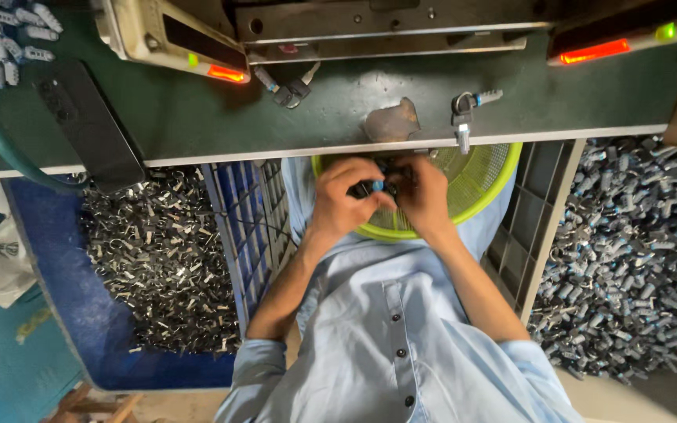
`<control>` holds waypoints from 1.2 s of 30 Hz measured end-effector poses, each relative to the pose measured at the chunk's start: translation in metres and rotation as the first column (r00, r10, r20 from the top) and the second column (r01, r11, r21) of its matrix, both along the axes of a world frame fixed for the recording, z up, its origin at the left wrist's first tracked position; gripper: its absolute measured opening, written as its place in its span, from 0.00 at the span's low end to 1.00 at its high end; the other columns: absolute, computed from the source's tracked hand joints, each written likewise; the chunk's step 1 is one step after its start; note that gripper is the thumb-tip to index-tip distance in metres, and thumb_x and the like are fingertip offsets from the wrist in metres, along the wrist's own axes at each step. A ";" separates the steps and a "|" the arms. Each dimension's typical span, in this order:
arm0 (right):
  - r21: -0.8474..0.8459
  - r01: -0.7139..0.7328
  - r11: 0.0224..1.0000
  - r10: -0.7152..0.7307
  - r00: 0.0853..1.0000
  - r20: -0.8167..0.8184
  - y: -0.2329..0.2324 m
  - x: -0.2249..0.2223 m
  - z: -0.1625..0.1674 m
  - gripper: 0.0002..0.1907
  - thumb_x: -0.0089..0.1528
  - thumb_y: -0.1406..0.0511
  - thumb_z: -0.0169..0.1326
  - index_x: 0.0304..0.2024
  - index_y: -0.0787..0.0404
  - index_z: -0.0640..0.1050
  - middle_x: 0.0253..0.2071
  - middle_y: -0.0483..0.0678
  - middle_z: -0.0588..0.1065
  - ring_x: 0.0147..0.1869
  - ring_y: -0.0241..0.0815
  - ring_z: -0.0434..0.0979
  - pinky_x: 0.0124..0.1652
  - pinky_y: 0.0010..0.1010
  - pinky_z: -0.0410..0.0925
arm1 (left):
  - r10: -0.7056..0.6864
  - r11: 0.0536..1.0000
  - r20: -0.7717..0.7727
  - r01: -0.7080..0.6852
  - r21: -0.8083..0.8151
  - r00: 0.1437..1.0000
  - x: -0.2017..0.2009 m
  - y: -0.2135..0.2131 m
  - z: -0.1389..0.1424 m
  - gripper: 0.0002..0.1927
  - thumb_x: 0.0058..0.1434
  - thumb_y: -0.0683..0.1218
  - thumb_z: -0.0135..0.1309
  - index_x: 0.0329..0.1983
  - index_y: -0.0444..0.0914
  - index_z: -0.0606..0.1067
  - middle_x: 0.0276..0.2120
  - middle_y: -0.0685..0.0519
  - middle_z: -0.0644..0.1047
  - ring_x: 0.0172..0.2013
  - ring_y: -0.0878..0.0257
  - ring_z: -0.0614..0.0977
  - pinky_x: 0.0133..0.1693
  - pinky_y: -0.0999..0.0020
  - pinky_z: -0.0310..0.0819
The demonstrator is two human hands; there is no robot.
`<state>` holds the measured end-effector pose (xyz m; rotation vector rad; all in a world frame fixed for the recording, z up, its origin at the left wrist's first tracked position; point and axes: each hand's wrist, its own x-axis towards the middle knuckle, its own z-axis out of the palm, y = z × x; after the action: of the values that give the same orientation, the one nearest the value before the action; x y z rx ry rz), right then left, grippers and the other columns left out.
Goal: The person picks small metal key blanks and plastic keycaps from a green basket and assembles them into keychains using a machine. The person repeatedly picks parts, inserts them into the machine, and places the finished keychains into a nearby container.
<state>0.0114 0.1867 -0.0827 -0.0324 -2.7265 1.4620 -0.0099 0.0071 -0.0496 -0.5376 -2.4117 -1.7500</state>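
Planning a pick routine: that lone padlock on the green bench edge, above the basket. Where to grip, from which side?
Probably grip the padlock across its flat grey body, from straight above. It lies flat on the green bench, shackle loop pointing toward the machine, key end sticking out to the right. The basket and both hands sit below the edge.

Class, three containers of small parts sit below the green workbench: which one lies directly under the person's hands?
The round lime-green mesh basket on the lap; the blue tub and grey crate stand aside.
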 end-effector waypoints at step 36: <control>-0.935 0.255 0.247 -0.026 0.966 0.257 0.006 0.005 0.018 0.11 0.66 0.83 0.47 0.43 0.64 0.70 0.40 0.53 0.77 0.44 0.42 0.80 0.43 0.29 0.75 | -0.124 0.992 -0.153 0.124 -0.013 0.980 -0.007 -0.001 0.072 0.21 0.55 0.31 0.54 0.52 0.35 0.78 0.43 0.56 0.80 0.44 0.55 0.78 0.49 0.62 0.76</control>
<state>0.0159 0.1931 -0.0645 -0.4684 -1.2964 2.8860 -0.0167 0.0064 0.0228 -0.8084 -2.3213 -1.6810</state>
